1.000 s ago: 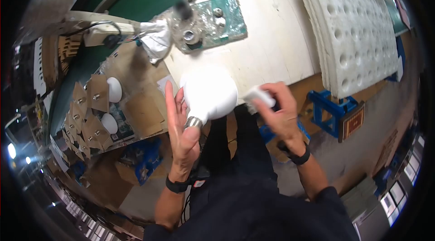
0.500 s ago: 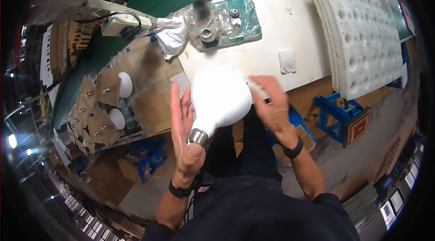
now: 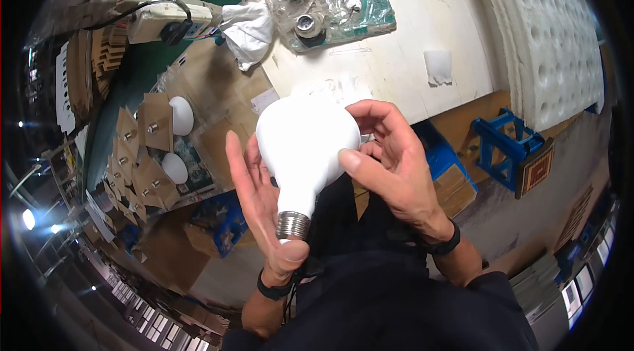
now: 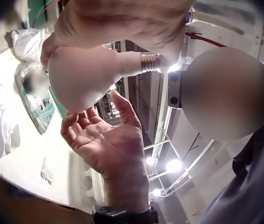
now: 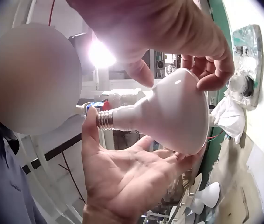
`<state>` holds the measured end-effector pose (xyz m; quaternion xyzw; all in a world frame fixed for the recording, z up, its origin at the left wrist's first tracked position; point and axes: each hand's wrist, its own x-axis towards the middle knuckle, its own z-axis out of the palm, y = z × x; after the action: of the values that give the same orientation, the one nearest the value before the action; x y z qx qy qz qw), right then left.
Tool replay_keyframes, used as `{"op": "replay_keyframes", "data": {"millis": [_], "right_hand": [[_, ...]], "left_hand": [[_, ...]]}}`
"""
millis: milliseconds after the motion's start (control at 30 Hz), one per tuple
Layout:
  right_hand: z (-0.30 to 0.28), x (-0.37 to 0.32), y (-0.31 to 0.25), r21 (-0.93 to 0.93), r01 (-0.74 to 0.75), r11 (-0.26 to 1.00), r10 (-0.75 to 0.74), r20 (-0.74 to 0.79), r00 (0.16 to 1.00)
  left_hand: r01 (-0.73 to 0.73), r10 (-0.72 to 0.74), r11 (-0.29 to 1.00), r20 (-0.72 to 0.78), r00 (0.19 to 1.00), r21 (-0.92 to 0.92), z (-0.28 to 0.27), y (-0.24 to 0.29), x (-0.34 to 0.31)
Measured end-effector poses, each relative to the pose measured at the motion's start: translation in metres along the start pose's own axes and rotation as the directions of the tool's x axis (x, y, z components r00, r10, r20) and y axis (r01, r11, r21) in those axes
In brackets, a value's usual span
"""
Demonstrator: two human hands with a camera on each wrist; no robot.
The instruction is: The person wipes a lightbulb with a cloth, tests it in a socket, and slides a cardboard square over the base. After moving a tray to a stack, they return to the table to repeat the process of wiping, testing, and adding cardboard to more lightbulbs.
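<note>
A white bulb (image 3: 307, 146) with a silver screw base (image 3: 293, 226) is held between both hands in the head view. The left hand (image 3: 264, 212) has its thumb on the end of the base and its fingers along the globe's left side. On the globe's right side, the right hand (image 3: 399, 169) bends its fingers round the edge, thumb on the front. The right wrist view shows the bulb (image 5: 169, 107) above the left palm (image 5: 132, 175), with the right fingertips at its rim. A crumpled white piece (image 3: 438, 66) lies on the table, apart from both hands.
Several bulbs stand in cardboard pieces (image 3: 155, 128) at the left. A plastic-wrapped green board (image 3: 370, 4) with fittings and a white cloth (image 3: 247, 34) are at the back. Right stands a dimpled foam stack (image 3: 561, 40), with a blue stool (image 3: 505, 153) below.
The white piece was in the right hand a second ago; it now lies on the table. The right hand has come in to grip the bulb, which the left hand has kept holding.
</note>
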<state>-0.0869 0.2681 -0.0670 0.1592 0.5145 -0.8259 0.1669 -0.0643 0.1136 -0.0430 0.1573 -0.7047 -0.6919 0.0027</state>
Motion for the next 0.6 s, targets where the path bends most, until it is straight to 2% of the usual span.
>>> {"op": "replay_keyframes", "data": {"millis": [33, 100, 133, 200, 333, 433, 500, 600], "right_hand": [[0.001, 0.000, -0.001, 0.003, 0.001, 1.000, -0.001, -0.005, 1.000], [0.000, 0.002, -0.004, 0.032, -0.083, 0.996, 0.083, 0.021, 0.996], [-0.001, 0.003, -0.003, 0.034, -0.083, 0.996, 0.082, 0.019, 0.996], [-0.005, 0.005, 0.002, 0.080, -0.018, 0.997, 0.016, 0.030, 0.999], [-0.007, 0.003, 0.003, 0.097, -0.005, 0.995, 0.005, 0.004, 1.000], [-0.010, 0.004, 0.003, 0.037, 0.033, 0.999, -0.033, -0.006, 0.999], [-0.013, 0.004, 0.002, 0.061, 0.004, 0.998, -0.003, -0.005, 1.000], [-0.013, 0.004, 0.001, 0.047, 0.021, 0.999, -0.020, -0.019, 1.000]], "left_hand": [[0.002, -0.002, 1.000, 0.006, 1.000, 0.002, 0.000, -0.001, -0.001], [-0.098, 0.096, 0.992, 0.029, 0.995, 0.078, 0.001, -0.004, -0.001], [-0.097, 0.095, 0.992, 0.032, 0.995, 0.079, 0.000, -0.003, -0.001], [-0.017, 0.021, 0.998, 0.056, 0.998, -0.068, -0.001, -0.001, 0.001], [-0.016, 0.021, 0.997, 0.075, 0.997, -0.070, 0.003, -0.003, 0.000], [-0.018, 0.022, 0.998, 0.075, 0.997, -0.054, 0.007, -0.003, 0.001], [-0.023, 0.023, 1.000, 0.018, 1.000, 0.011, 0.011, -0.005, 0.000], [-0.038, 0.037, 0.999, 0.034, 0.999, 0.019, 0.015, -0.005, 0.001]]}}
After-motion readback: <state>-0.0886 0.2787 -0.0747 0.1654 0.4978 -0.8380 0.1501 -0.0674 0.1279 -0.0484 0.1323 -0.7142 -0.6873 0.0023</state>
